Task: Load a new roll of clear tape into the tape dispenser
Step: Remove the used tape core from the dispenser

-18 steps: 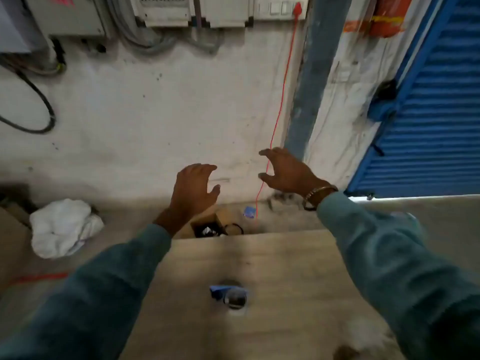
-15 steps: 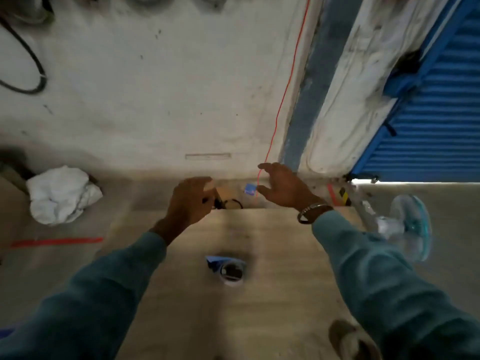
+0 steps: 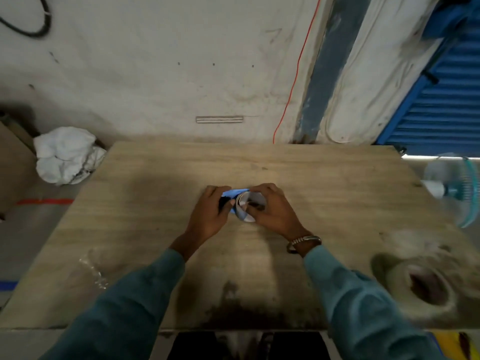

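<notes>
A blue tape dispenser point(image 3: 235, 192) lies in the middle of the wooden table point(image 3: 324, 183), with a pale ring-shaped core or roll point(image 3: 246, 205) in it. My left hand point(image 3: 210, 216) is closed around the dispenser's left end. On the ring's right side, my right hand point(image 3: 272, 211) grips with its fingers over the top. A large roll of clear tape point(image 3: 426, 284) lies blurred at the table's near right. Much of the dispenser is hidden under my fingers.
A crumpled scrap of clear film point(image 3: 94, 271) lies near the table's left edge. A white bundled cloth point(image 3: 65, 154) sits on the floor at the left. A fan point(image 3: 457, 189) stands to the right, a blue shutter point(image 3: 441, 105) behind it.
Both hands came down from the air above the table's far edge and closed on the dispenser. The view tilted down, bringing the big clear roll into sight.
</notes>
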Tool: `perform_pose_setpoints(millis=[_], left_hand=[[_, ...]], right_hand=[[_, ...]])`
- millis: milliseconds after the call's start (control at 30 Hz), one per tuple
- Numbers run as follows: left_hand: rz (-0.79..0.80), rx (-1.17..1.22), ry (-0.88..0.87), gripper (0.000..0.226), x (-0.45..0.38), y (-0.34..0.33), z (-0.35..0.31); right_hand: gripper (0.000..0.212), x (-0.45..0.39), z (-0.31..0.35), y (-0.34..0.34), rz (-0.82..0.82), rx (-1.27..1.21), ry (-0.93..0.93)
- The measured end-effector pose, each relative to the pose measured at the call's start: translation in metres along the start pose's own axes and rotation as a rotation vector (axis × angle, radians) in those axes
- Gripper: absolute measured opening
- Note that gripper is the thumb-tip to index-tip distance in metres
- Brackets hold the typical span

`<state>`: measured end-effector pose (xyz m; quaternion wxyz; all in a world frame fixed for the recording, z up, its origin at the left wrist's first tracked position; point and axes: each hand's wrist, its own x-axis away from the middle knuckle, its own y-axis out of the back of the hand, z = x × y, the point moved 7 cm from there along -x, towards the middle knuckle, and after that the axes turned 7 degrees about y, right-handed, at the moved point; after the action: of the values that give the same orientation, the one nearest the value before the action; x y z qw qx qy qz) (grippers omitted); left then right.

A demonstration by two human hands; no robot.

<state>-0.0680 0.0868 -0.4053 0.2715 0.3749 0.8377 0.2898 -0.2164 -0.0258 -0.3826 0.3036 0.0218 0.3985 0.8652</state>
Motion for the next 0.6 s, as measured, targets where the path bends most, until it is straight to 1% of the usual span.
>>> perform_pose_setpoints(millis=[67,167,267,333,400,433,500,600], left_hand=[[-0.002,0.011,-0.009,0.037,0.03,0.003,-0.01],[0.02,0.031,0.004,0.044,0.078,0.007,-0.021],[0.059,0.046,0.011,0.045,0.116,0.011,-0.03],[0.064,0.078,0.0,0.045,0.136,0.012,-0.032],[0.042,0.119,0.012,0.047,0.151,0.011,-0.031],[0.037,0.129,0.013,0.047,0.158,0.01,-0.03],[0.028,0.138,0.005,0.048,0.167,0.006,-0.028],[0.02,0.136,0.012,0.05,0.163,0.0,-0.019]], right_hand=[[0.047,0.03,0.012,-0.002,0.003,-0.014,-0.019],[0.056,0.077,0.028,-0.011,0.074,-0.026,-0.052],[0.056,0.114,0.037,-0.016,0.08,0.007,-0.025],[0.058,0.135,0.04,-0.019,0.037,0.036,-0.017],[0.06,0.152,0.038,-0.021,-0.018,0.038,-0.053],[0.057,0.159,0.038,-0.022,-0.048,0.039,-0.072],[0.046,0.172,0.034,-0.023,-0.118,-0.014,-0.095],[0.049,0.179,0.021,-0.022,-0.196,-0.112,-0.121]])
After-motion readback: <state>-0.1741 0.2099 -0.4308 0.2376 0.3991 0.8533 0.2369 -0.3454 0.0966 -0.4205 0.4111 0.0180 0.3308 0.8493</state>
